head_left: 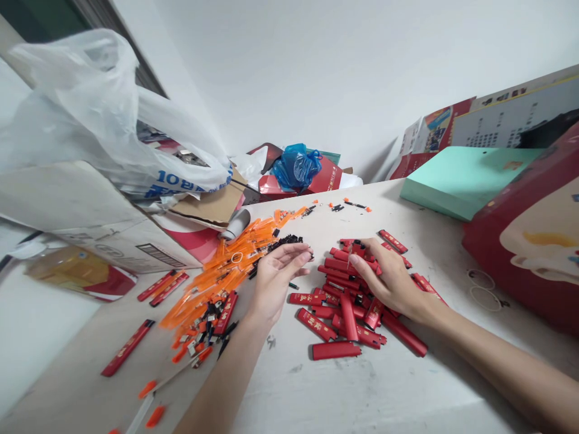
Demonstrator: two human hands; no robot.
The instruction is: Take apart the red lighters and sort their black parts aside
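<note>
While two hands work over the pale worktop (407, 205), the left hand (275, 277) lies palm up, fingers loosely apart, with what looks like small black parts at its fingertips. Its partner, the right hand (389, 280), rests fingers spread on a heap of red lighter casings (348, 307), some two dozen slim glossy plastic tubes with gold print too small to read. Beside them lies a pile of translucent orange strips (226, 268). Four stray casings lie left. One crumpled plastic bag (90, 114) reads "10".
</note>
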